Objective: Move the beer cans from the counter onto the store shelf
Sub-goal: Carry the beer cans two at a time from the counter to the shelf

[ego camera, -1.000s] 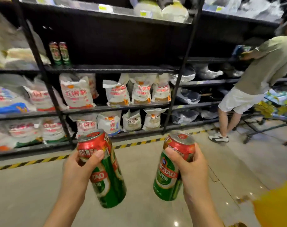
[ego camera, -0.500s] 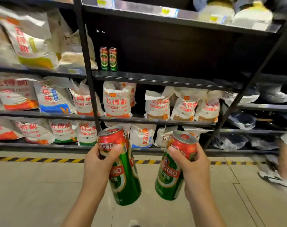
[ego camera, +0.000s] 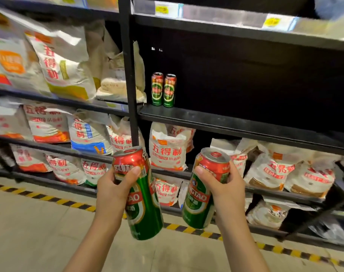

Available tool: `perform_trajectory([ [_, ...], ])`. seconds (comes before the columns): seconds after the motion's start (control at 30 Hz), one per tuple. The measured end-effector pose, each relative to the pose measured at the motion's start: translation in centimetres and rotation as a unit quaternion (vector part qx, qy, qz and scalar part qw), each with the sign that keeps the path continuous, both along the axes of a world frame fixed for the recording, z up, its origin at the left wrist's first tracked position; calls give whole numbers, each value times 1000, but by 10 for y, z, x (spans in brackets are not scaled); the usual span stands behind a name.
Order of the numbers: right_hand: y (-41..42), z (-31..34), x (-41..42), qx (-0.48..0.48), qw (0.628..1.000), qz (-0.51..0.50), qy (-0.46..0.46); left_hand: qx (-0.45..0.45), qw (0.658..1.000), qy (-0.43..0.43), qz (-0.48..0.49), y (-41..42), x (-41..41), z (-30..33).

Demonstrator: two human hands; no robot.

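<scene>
Beer cans sit one in each fist: my left hand (ego camera: 113,190) wraps the left can (ego camera: 141,195), my right hand (ego camera: 227,190) the right can (ego camera: 204,189), tops tilted forward. Up ahead, two shelved cans (ego camera: 163,89) stand at the shelf's (ego camera: 236,124) left end, with bare board just right of them.

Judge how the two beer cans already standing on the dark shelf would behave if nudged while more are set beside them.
The two shelf cans are tall and narrow, so they probably tip fairly easily. They stand close together, so one likely knocks the other. Once down, their round bodies could roll along the flat shelf.
</scene>
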State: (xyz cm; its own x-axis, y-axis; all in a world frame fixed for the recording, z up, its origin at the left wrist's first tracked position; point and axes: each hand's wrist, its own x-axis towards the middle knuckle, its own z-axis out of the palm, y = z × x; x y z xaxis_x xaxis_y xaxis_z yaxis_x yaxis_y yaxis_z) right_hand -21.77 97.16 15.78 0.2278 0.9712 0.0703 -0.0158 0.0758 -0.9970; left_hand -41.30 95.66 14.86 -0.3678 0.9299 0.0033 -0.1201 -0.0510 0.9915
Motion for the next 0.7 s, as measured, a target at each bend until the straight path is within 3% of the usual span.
perform_trajectory([
  [0.2,108,-8,-37,-10,1000,1,2,-16,1000,0,6,110,-41,-11],
  [0.53,276,-5,-85,10,998,-56,-10,17,991,62,-113,310,-77,5],
  [0.7,340,0,-92,37,997,-57,-40,20,988,84,-128,386,-72,7],
])
